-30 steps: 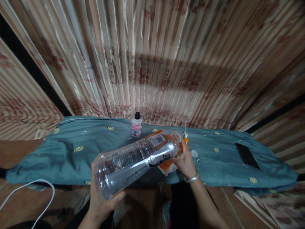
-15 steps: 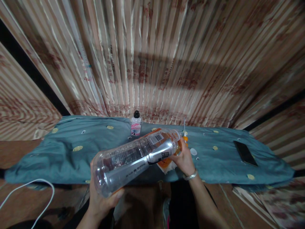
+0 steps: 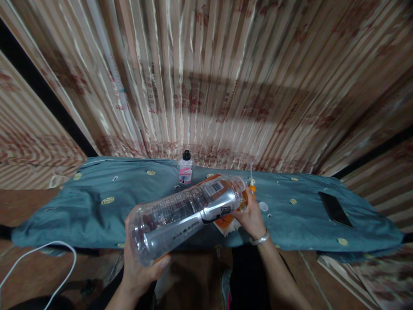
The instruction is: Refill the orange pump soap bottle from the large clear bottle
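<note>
A large clear plastic bottle (image 3: pixel 183 215) lies tilted in front of me, its base toward the camera and its neck toward the table. My left hand (image 3: pixel 142 271) grips it under the base. My right hand (image 3: pixel 250 217) holds its neck end, next to an orange-and-white thing (image 3: pixel 226 224) partly hidden behind the bottle. A thin white straw (image 3: pixel 251 172) with an orange part sticks up just beyond my right hand. A small white cap (image 3: pixel 263 206) lies on the teal cloth (image 3: pixel 97 206) close to that hand.
A small bottle with a black cap and pink label (image 3: pixel 186 168) stands at the back of the cloth-covered table. A black phone (image 3: pixel 334 209) lies at the right. A white cable (image 3: pixel 38 254) loops at the lower left. Striped curtains (image 3: pixel 206 77) hang behind.
Almost nothing: both hands keep their hold on the big bottle, and the view shifts slightly.
</note>
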`<state>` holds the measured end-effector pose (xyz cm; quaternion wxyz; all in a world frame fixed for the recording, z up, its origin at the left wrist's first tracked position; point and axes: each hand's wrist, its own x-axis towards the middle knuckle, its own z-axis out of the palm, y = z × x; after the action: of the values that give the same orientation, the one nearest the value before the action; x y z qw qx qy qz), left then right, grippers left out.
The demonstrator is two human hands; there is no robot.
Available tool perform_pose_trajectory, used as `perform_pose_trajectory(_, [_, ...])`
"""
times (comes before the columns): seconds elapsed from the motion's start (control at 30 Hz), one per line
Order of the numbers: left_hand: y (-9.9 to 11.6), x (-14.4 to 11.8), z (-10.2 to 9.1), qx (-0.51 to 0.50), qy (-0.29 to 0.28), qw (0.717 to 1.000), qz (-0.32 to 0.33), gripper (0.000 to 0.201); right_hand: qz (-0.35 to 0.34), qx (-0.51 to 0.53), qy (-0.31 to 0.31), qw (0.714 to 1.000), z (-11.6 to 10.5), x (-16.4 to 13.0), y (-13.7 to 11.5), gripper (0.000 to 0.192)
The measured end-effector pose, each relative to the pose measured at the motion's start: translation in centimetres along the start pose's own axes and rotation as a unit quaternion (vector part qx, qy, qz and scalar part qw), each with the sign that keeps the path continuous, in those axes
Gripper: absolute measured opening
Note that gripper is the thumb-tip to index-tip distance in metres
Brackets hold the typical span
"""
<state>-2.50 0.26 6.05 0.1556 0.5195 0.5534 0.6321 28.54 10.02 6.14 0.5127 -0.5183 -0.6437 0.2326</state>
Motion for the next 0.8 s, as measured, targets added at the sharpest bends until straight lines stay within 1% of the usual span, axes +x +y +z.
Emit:
perform_pose_trajectory(0.1, [-0.2, 0.1, -0.1, -0.008, 0.010, 0.999, 0.034, 0.100, 0.005, -0.005, 0.002, 1.000, -0.1, 0.0, 0.1, 0.081])
perform_pose_trajectory(0.2, [-0.4, 0.3, -0.8, -0.005, -0.020, 0.998, 0.055, 0.094, 0.009, -0.013, 0.005, 1.000, -0.2, 0.0, 0.1, 0.080])
perform_pose_trajectory(0.27, [-0.7, 0.5, -1.3, -0.009, -0.042, 0.998, 0.051, 0.094, 0.008, -0.009, 0.003, 1.000, -0.2, 0.0, 0.1, 0.079])
perform_pose_trajectory(0.33, [-0.8, 0.5, -1.5, -0.015, -0.067, 0.997, 0.028, 0.098, 0.007, -0.007, 0.004, 1.000, -0.2, 0.0, 0.0, 0.078])
perform_pose_trajectory(0.4, [-0.9, 0.5, -1.4, -0.019, -0.061, 0.998, 0.015, 0.103, 0.006, -0.008, 0.007, 1.000, -0.2, 0.0, 0.0, 0.077])
perform_pose_trajectory(0.47, [-0.8, 0.3, -1.1, -0.015, -0.026, 0.999, 0.018, 0.107, 0.007, -0.010, 0.010, 1.000, -0.1, 0.0, -0.1, 0.076])
perform_pose_trajectory(0.5, [-0.7, 0.3, -0.9, -0.009, -0.023, 0.999, 0.023, 0.107, 0.006, -0.011, 0.010, 1.000, -0.1, 0.0, 0.0, 0.076])
perform_pose_trajectory(0.53, [-0.6, 0.3, -0.7, -0.003, -0.043, 0.999, 0.027, 0.105, 0.004, -0.011, 0.009, 1.000, -0.1, 0.0, 0.0, 0.077])
perform_pose_trajectory(0.6, [-0.4, 0.3, -0.5, 0.005, -0.035, 0.999, 0.041, 0.102, 0.000, -0.012, 0.008, 1.000, -0.1, 0.0, 0.1, 0.079])
perform_pose_trajectory(0.67, [-0.4, 0.4, -0.7, -0.005, -0.010, 0.999, 0.046, 0.100, -0.001, -0.012, 0.004, 1.000, -0.1, 0.0, 0.2, 0.079])
perform_pose_trajectory(0.7, [-0.5, 0.5, -0.9, -0.012, -0.019, 0.999, 0.038, 0.100, 0.000, -0.012, 0.004, 1.000, -0.1, 0.0, 0.3, 0.078])
perform_pose_trajectory(0.8, [-0.7, 0.8, -1.5, -0.022, -0.080, 0.997, 0.004, 0.101, 0.002, -0.012, 0.005, 1.000, -0.1, 0.0, 0.4, 0.078])
